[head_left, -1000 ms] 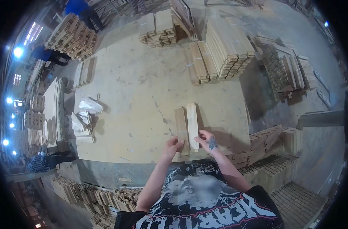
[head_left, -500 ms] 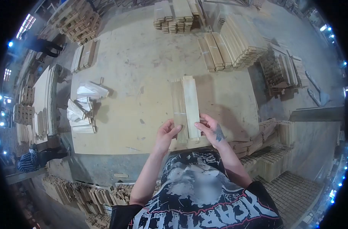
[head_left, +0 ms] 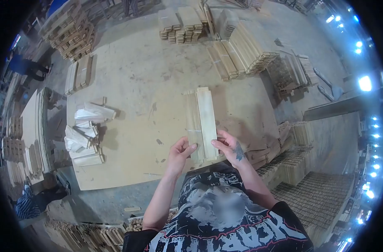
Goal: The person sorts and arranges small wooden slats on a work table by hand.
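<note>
compared with the frame from one second earlier, the table (head_left: 134, 122) sits farther left in view, and the paired boards show longer, which suggests they have been raised or tipped toward the head.

position: the left board (head_left: 193, 117) and the paler right board (head_left: 207, 117) lie side by side, lengthwise, in front of the torso at the near side of the table. more wood shows at their ends; the number of layers cannot be told.

hands: the left hand (head_left: 181, 153) grips the left board near its lower end, thumb over the upper face. the right hand (head_left: 228, 148) grips the right board at its outer edge, thumb likewise on top. the fingers beneath are partly hidden.

handling notes:
1. keep both thumbs level, so that neither board twists.
2. apply light, equal inward pressure; uneven pressure could let one board ride over the other.
3. check the far ends for alignment, since both grips are near the lower end and a small angle there will show most at the top.
4. maintain clearance from the pale pieces (head_left: 90, 112) at the left of the table.
</note>
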The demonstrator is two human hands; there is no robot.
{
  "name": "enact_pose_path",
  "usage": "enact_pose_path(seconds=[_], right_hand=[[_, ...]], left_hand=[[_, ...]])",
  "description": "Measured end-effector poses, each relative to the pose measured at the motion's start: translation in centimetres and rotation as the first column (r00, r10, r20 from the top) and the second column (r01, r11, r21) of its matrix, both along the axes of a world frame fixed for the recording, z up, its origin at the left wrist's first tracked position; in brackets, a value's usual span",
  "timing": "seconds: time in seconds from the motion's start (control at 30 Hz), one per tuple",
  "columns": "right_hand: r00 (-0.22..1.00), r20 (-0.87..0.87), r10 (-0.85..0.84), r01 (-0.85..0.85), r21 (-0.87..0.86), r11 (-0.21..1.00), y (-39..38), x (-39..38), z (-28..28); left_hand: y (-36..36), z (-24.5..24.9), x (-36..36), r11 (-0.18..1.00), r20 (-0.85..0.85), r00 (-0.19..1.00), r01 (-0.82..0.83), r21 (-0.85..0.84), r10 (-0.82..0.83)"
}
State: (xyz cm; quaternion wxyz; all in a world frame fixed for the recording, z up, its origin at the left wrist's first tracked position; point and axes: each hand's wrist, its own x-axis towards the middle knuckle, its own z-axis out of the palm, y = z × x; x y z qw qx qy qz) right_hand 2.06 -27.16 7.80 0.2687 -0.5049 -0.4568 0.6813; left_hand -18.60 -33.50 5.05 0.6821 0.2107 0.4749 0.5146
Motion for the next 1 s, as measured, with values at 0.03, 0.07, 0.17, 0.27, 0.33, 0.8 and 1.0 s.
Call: enact_pose_path(seconds=[0.03, 0.07, 0.17, 0.27, 0.33, 0.8, 1.0], right_hand=[[1.0, 0.008, 0.003, -0.003, 0.016, 1.0, 0.3, 0.5, -0.7], [1.0, 0.018, 0.004, -0.005, 0.032, 0.999, 0.6, 1.1, -1.5], [0.996, 0.088, -0.009, 0.011, -0.017, 1.0, 1.6, 3.8, -4.3], [0.978, 0.207, -0.036, 0.042, -0.026, 0.999, 2.7, 7.0, -7.3], [0.964, 0.264, -0.032, 0.034, -0.001, 0.999, 3.6, 9.6, -8.4], [0.564, 0.655, -0.504, -0.209, 0.703, 0.68, 14.7, 26.7, -12.0], [0.875, 0.304, -0.376, 0.108, 0.634, 0.766, 21.8, 23.6, -11.0]], left_hand=[[0.3, -1.2, 0.3, 1.0, -0.009, 1.0, 0.012, 0.007, -0.012], [0.8, -2.3, 0.8, 1.0, -0.018, 1.0, 0.026, 0.014, -0.025], [2.6, -4.9, 4.0, 0.997, 0.028, 0.999, 0.028, -0.065, -0.026], [4.3, -9.3, 7.0, 0.98, -0.106, 0.977, 0.172, -0.102, -0.183], [5.5, -10.3, 9.7, 0.978, -0.076, 0.981, 0.17, -0.122, -0.18], [24.1, -10.1, 21.6, 0.986, -0.826, 0.539, 0.114, -0.125, -0.167], [33.7, -10.7, 16.8, 0.996, -0.987, 0.136, -0.056, 0.076, 0.083]])
